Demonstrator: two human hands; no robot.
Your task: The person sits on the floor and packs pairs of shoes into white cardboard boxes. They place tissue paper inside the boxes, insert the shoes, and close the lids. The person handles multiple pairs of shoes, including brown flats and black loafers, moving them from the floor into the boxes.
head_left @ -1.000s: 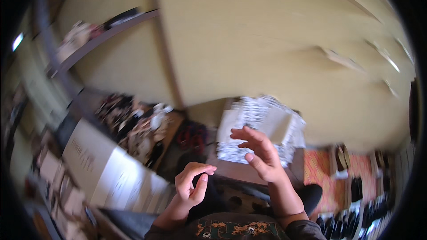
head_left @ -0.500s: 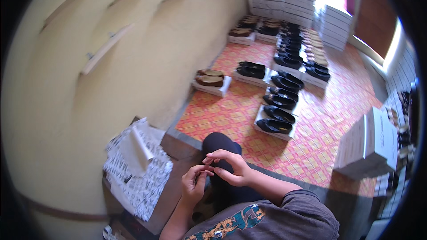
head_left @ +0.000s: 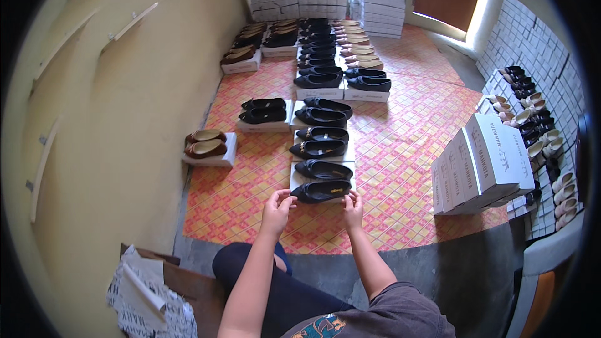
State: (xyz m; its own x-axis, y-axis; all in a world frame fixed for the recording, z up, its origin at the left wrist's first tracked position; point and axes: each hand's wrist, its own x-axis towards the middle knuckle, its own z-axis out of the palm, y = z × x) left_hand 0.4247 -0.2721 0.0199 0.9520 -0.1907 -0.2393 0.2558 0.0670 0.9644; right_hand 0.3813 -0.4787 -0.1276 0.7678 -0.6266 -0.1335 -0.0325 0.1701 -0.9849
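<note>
Both my arms stretch forward to the nearest pair of black pointed flat shoes, which sits on a white shoebox [head_left: 297, 181]. The front black flat shoe [head_left: 320, 191] lies sideways, its toe to the left and its heel to the right. My left hand [head_left: 277, 209] has its fingers bent in at the toe. At the heel, the fingers of my right hand [head_left: 354, 208] are closed in on the shoe's end. Just behind it lies the matching black shoe [head_left: 323, 169]. Whether the front shoe is lifted off the box, I cannot tell.
More shoes on boxes run back across the patterned floor [head_left: 400, 169], including brown flats [head_left: 206, 148] at left. A stack of white shoeboxes [head_left: 476, 163] stands at right, before shelved shoes [head_left: 532, 112]. Printed wrapping paper [head_left: 147, 297] lies at lower left beside my leg.
My hands have gone from close together over my lap out to the nearest black shoe, spreading to its two ends. The view has swung to the right.
</note>
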